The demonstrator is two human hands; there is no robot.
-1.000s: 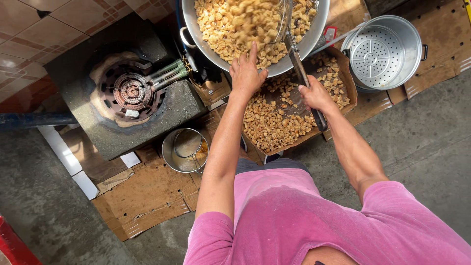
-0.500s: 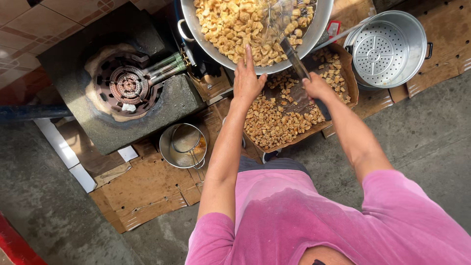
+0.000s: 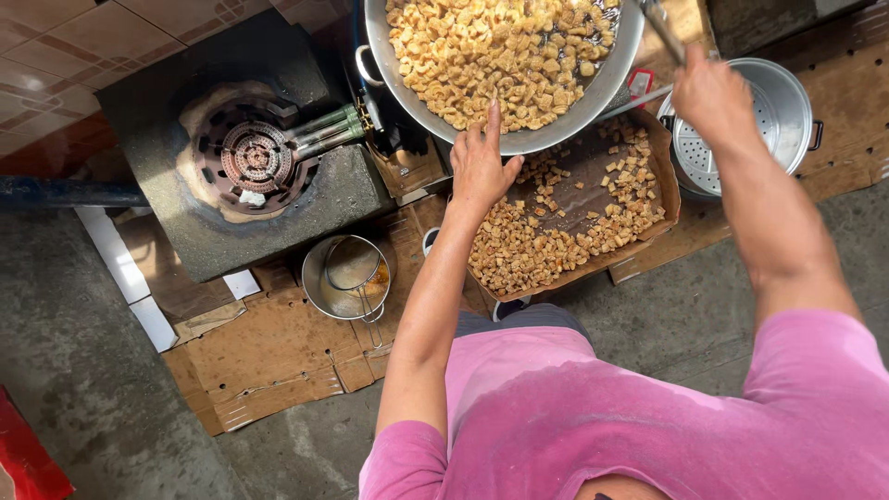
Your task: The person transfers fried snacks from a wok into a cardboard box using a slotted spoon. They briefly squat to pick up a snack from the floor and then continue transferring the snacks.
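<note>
At the top centre of the frame, a wide metal pan (image 3: 505,69) heaped with golden fried pieces (image 3: 500,46) sits above a cardboard tray (image 3: 662,139) that holds a darker layer of the same pieces in the middle of the picture. The left hand (image 3: 483,162) is open, fingers spread and pressed flat against the pan's near rim, while the right hand (image 3: 708,93), at the upper right, is closed around the handle of a long metal utensil (image 3: 665,28) whose working end lies out of view. To do this well, the braced palm should keep the rim steady and stay on bare metal, clear of the hot pieces — a firm push, not a grab. The utensil should draw pieces toward the rim in small loads, so they land on the tray rather than on the cardboard floor sheets (image 3: 269,361). A perforated steamer pot (image 3: 787,102) stands just right of the tray, a small pot with a wire skimmer (image 3: 347,278) at lower left, and a gas burner (image 3: 255,157) at the upper left — all best left undisturbed.
</note>
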